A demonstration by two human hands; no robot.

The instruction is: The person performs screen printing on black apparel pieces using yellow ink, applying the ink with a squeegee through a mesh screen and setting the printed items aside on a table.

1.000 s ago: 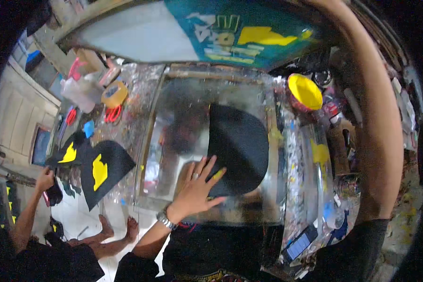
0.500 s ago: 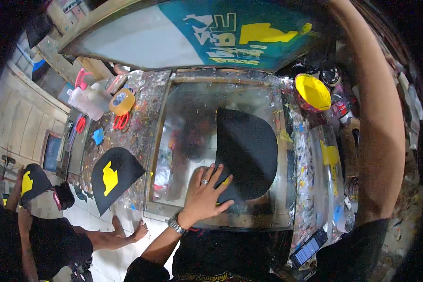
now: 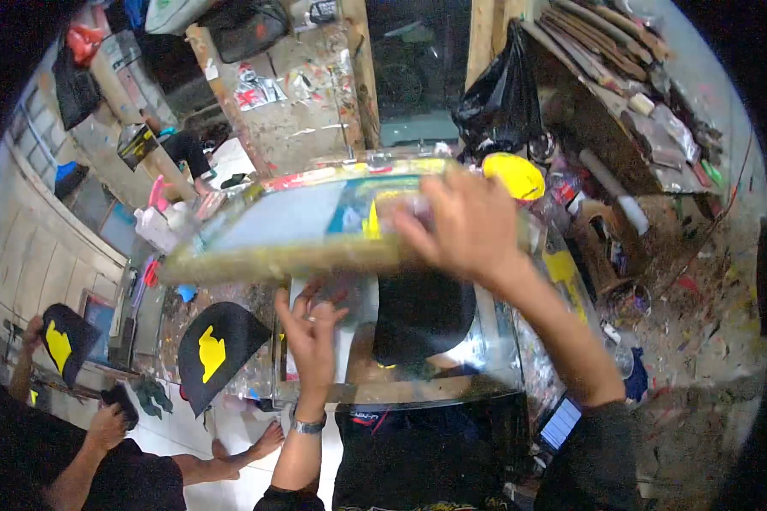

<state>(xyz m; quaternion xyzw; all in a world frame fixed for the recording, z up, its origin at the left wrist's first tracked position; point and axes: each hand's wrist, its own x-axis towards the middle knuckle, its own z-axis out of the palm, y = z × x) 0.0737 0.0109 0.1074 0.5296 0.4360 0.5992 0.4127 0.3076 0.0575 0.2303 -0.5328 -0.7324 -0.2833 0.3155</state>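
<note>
My right hand [image 3: 473, 221] grips the front rail of a wooden-framed printing screen [image 3: 298, 264], its thumb and fingers wrapped over the edge. The screen is tilted and blurred, its mesh partly teal with a yellow patch. Below its near edge lies a black curved fabric panel [image 3: 422, 319] on the glass tabletop [image 3: 498, 362]; the screen hides the panel's far part. My left hand [image 3: 311, 332], wearing a watch and ring, is raised beside the panel with fingers spread. Whether its fingertips touch the screen I cannot tell.
Left of the glass lies another black panel [image 3: 239, 336] with a yellow print. A co-worker's hand holds a similar panel [image 3: 81, 345]. A yellow bowl [image 3: 513, 176] stands at the back right, a phone [image 3: 562, 422] near my right arm, and bottles [image 3: 158, 232] at the left.
The screen has swung down from its raised position, with my right hand on its front rail. My left hand has lifted off the black panel and moved left. The co-worker's hands have moved.
</note>
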